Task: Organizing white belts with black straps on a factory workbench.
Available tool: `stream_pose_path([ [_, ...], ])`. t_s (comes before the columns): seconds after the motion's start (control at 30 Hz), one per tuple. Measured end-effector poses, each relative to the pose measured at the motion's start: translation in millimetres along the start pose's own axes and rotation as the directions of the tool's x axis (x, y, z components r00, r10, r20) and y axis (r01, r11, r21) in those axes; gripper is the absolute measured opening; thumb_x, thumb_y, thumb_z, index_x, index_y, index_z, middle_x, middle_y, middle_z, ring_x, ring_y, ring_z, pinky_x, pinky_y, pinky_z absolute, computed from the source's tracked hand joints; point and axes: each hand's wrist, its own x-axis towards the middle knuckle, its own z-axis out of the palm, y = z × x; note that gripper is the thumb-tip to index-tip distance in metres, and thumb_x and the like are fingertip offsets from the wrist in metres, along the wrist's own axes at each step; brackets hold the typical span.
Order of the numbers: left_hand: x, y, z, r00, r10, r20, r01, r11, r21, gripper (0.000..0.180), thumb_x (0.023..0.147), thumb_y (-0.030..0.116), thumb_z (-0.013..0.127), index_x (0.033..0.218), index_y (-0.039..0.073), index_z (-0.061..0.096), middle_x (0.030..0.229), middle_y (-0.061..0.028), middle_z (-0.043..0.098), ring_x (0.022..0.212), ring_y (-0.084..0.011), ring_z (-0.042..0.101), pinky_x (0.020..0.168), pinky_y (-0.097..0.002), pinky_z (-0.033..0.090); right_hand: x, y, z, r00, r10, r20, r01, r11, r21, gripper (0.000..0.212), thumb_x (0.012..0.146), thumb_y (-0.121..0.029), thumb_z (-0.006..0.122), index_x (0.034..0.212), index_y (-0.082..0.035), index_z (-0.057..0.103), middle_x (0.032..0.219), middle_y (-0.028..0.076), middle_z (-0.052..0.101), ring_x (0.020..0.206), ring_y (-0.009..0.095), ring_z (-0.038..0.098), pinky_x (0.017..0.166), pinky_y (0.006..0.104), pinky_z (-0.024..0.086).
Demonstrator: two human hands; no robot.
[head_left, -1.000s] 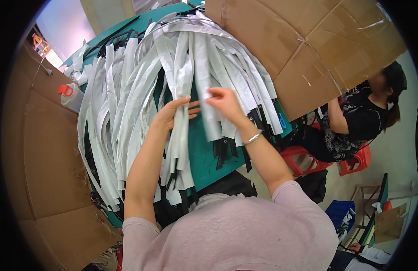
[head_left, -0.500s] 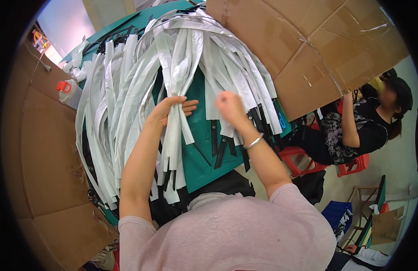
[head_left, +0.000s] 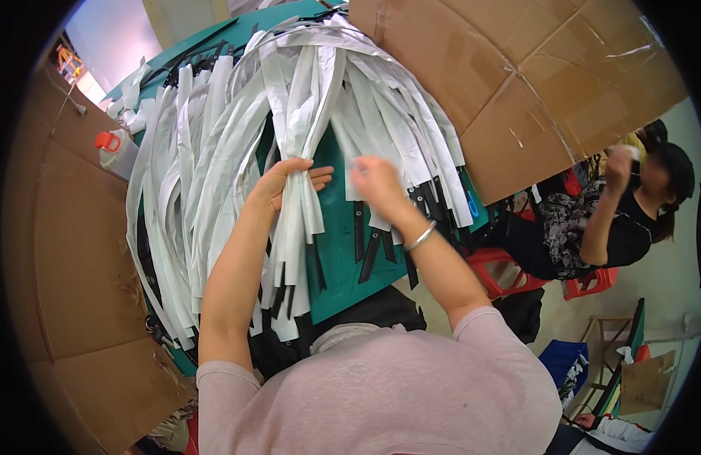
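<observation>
Black straps in white sleeves hang in a thick arched heap over a green table. My left hand is closed around a gathered bundle of these sleeved straps, thumb across the front and fingertips showing past its right side. To its right, my right hand is closed and smeared by motion. A blurred white-sleeved strap runs down into its fingers. Bare black strap ends with holes stick out below the sleeves on the right.
Large cardboard sheets stand at the far right and along the left side. A white jug with a red cap is at the left. At the right, a co-worker sits by red stools.
A further sleeved strap end has joined the bundle in my left hand. My right hand has shifted slightly. The co-worker's hand has risen toward their head.
</observation>
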Motion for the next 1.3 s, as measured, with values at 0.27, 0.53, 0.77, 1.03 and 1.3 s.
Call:
stream_pose_path([
  [0.27,5,2,-20,0.998,0.036,-0.044,-0.030,0.990,0.136,0.014,0.077,0.008,0.068,0.086,0.000,0.062,0.075,-0.0084,0.065,0.064,-0.0156,0.064,0.064,-0.0305,0.056,-8,41,8,0.979,-0.022,-0.203,-0.072,0.893,-0.444,0.031,0.074,-0.012,0.066,0.103,-0.001,0.063,0.089,0.017,0.058,0.089,0.035,0.057,0.085,0.0400,0.047],
  [0.53,-9,0,-6,0.998,-0.003,0.069,0.006,0.999,-0.038,0.033,0.078,0.012,0.067,0.105,-0.002,0.055,0.090,-0.0162,0.067,0.073,-0.0245,0.067,0.071,-0.0368,0.058,-18,-36,15,0.990,0.012,0.140,-0.063,0.928,0.366,0.020,0.080,-0.012,0.063,0.093,0.003,0.066,0.078,0.015,0.066,0.067,0.022,0.063,0.062,0.0315,0.048],
  [0.77,-2,8,-30,0.999,0.010,-0.045,-0.003,0.989,0.151,0.025,0.078,0.015,0.069,0.096,-0.002,0.064,0.076,-0.0084,0.067,0.063,-0.0174,0.065,0.058,-0.0310,0.055,-9,2,56,0.935,-0.092,-0.341,-0.001,0.965,-0.263,0.023,0.075,-0.006,0.064,0.095,0.006,0.062,0.090,0.019,0.059,0.080,0.032,0.058,0.077,0.0372,0.048],
  [1.03,-3,8,-25,0.999,-0.048,-0.001,0.048,0.998,0.048,0.032,0.079,0.013,0.069,0.105,-0.003,0.058,0.102,-0.0184,0.066,0.064,-0.0170,0.065,0.055,-0.0284,0.057,-2,1,46,0.987,0.133,-0.095,-0.154,0.951,-0.268,0.022,0.072,0.002,0.059,0.093,0.007,0.059,0.100,0.025,0.054,0.091,0.040,0.054,0.083,0.0432,0.047],
  [1.3,16,2,-31,0.997,-0.072,-0.008,0.072,0.995,0.070,0.037,0.082,0.014,0.066,0.109,-0.009,0.054,0.114,-0.0294,0.057,0.076,-0.0270,0.065,0.067,-0.0339,0.058,15,11,63,0.977,0.187,-0.107,-0.199,0.973,-0.117,0.021,0.069,-0.011,0.066,0.081,0.006,0.062,0.087,0.028,0.059,0.082,0.044,0.058,0.073,0.0469,0.050],
])
